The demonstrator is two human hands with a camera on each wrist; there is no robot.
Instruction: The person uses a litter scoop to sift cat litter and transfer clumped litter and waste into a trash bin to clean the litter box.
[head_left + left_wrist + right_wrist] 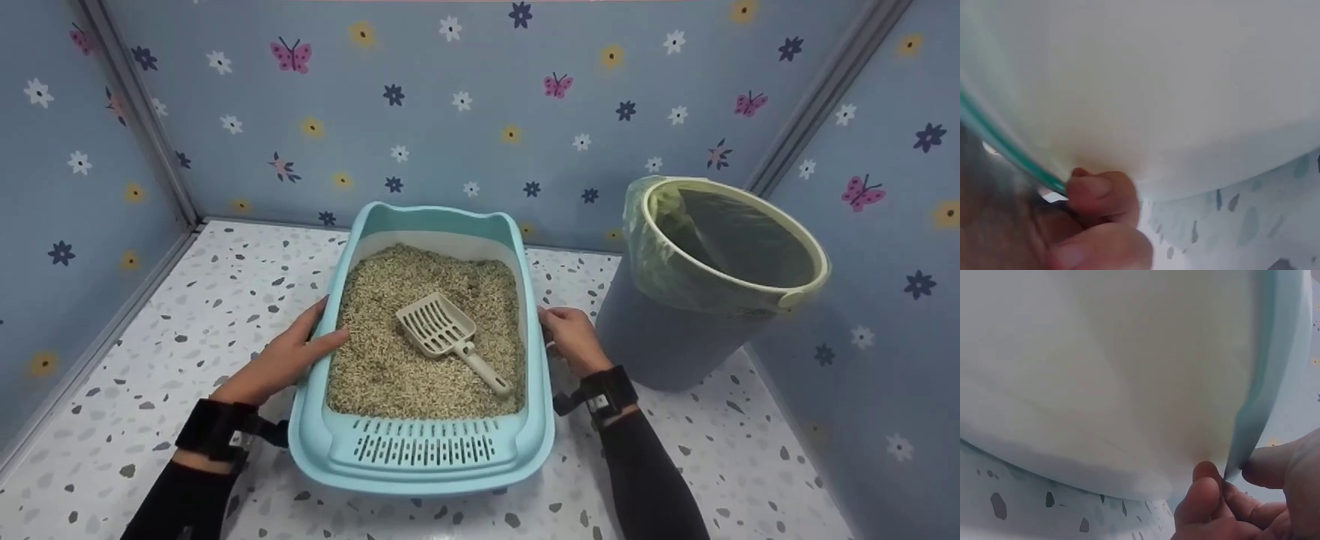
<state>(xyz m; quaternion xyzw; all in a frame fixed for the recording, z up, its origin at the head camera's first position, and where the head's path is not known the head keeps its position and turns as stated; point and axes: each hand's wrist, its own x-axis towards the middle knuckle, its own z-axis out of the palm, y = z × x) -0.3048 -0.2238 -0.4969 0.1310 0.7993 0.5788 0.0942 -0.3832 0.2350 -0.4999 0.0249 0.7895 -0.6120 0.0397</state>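
Observation:
A light blue litter box with a white lower body stands on the floor, its slotted ledge facing me. Pale cat litter fills it, and a beige slotted litter scoop lies on top, handle pointing to the near right. My left hand grips the box's left rim, thumb over the edge; in the left wrist view its curled fingers are under the rim against the white wall. On the right side, my right hand pinches the rim's lower edge between thumb and fingers.
A grey trash bin with a yellowish-green liner bag stands close to the right of my right hand. Blue panels printed with flowers and butterflies enclose the speckled white floor at the back and both sides.

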